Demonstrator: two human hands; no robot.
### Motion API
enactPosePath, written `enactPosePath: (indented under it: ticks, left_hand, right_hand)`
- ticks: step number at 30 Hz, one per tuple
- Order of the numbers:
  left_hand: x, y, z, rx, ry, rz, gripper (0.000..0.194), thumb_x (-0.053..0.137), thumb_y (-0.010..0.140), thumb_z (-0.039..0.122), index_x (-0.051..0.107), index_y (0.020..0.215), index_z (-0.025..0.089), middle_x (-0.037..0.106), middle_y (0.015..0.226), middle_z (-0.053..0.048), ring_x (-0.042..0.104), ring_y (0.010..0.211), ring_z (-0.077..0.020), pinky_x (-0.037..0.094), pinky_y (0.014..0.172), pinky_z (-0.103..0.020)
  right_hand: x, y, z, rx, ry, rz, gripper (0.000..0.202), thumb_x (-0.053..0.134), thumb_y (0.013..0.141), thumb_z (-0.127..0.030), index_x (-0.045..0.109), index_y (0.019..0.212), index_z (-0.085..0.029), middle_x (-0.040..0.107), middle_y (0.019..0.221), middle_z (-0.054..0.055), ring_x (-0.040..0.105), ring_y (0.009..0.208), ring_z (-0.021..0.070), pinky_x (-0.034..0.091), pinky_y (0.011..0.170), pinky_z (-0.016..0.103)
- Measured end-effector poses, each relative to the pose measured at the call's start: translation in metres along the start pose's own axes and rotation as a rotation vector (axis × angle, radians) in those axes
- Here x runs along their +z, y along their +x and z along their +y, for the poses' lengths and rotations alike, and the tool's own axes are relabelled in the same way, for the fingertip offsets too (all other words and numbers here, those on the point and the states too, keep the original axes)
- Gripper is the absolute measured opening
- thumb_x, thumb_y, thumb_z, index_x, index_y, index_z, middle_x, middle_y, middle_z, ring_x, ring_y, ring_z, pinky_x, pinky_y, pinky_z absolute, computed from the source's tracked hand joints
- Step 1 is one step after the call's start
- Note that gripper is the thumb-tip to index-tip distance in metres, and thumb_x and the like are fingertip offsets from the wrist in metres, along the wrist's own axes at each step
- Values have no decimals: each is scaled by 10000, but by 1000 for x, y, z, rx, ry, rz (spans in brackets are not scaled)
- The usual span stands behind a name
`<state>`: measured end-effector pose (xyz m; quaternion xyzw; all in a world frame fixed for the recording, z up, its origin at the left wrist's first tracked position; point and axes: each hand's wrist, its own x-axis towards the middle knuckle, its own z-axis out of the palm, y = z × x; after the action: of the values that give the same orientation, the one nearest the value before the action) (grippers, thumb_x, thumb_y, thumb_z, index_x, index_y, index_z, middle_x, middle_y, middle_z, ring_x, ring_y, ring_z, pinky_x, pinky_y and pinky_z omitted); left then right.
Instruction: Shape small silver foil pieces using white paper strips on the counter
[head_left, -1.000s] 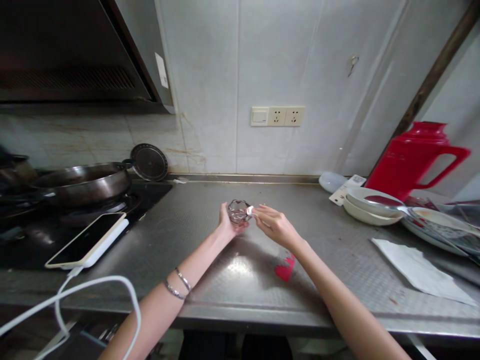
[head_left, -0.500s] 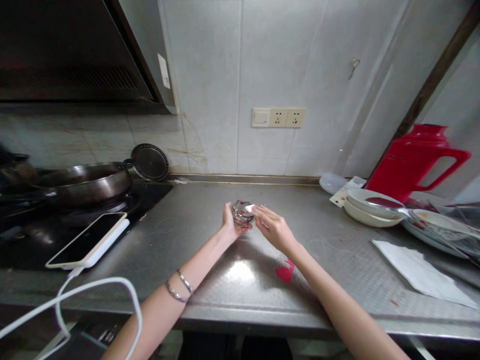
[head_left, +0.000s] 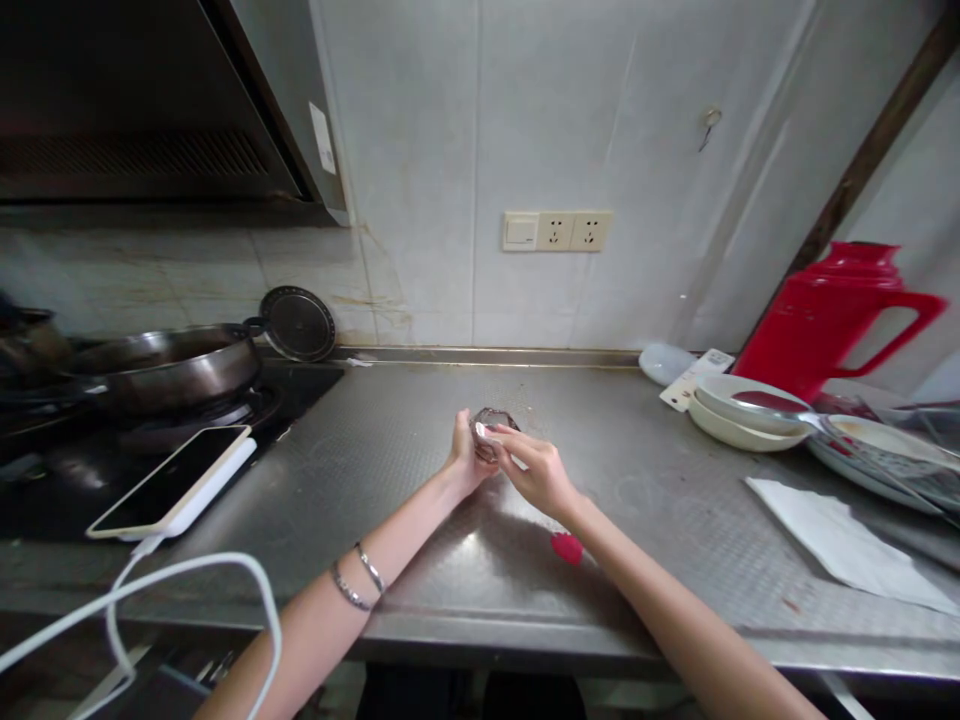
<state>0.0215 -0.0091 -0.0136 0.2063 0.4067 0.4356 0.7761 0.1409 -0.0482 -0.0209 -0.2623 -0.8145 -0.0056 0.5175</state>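
Note:
My left hand (head_left: pixel 466 455) is wrapped round the side of a small faceted glass dish (head_left: pixel 501 417) with a brownish tint, held above the counter. Its round opening faces my right hand. Between the fingers of my right hand (head_left: pixel 534 470) is a small white wad (head_left: pixel 481 430), which looks like folded tissue, pressed at the dish's mouth. The right fingertips partly hide the dish and the wad. Below my right wrist, a small red patch (head_left: pixel 566 548) shows on the steel counter (head_left: pixel 420 560).
Left lies a phone (head_left: pixel 172 480) on a white block with a white cable (head_left: pixel 187 560), beside a steel pan (head_left: pixel 176 365) on the stove. To the right are white bowls (head_left: pixel 739 425), a red thermos jug (head_left: pixel 821 320) and a white paper napkin (head_left: pixel 840 540).
My right hand has moved left and slightly down, carrying the white wad from the dish's right edge further over its mouth. The dish has turned and shifted slightly right.

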Motion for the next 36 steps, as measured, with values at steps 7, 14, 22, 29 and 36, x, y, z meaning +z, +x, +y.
enactPosePath:
  ticks: [7, 14, 22, 29, 36]
  left_hand:
    - [-3, -4, 8, 32, 246, -212, 738, 155, 810, 692, 592, 917, 107, 681, 689, -164, 537, 384, -191, 247, 340, -220]
    - [-6, -13, 15, -90, 375, -497, 822, 154, 771, 762, 600, 1001, 111, 697, 820, -213, 550, 396, -191, 247, 338, -215]
    - [-7, -13, 18, -134, 450, -580, 919, 114, 738, 802, 629, 979, 81, 695, 805, -216, 571, 447, -192, 270, 340, -214]
    - [-12, -10, 19, -213, 474, -604, 825, 172, 775, 761, 616, 1016, 109, 690, 855, -217, 593, 478, -210, 288, 324, -205]
    - [-9, -4, 28, -26, 484, -243, 664, 290, 828, 661, 557, 1104, 119, 677, 850, -146, 641, 608, -249, 482, 449, -321]
  right_hand:
    - [-30, 12, 7, 472, -51, 279, 401, 421, 893, -424, 633, 693, -150, 587, 581, 19, 533, 542, 131, 389, 523, 221]
    - [-44, 18, 37, 726, 239, 74, 439, 521, 789, -519, 560, 563, -145, 451, 501, -24, 418, 503, 102, 326, 484, 218]
    - [-44, 20, 20, 863, 858, -253, 337, 625, 745, -387, 668, 900, -90, 659, 783, 68, 599, 659, 148, 509, 635, 287]
    - [-44, 20, 17, 909, 870, -359, 332, 673, 693, -329, 664, 926, -94, 684, 860, 95, 626, 702, 169, 510, 562, 253]
    - [-37, 16, 27, 1040, 785, -232, 310, 741, 632, -335, 703, 842, -110, 711, 810, 81, 653, 703, 174, 543, 674, 299]
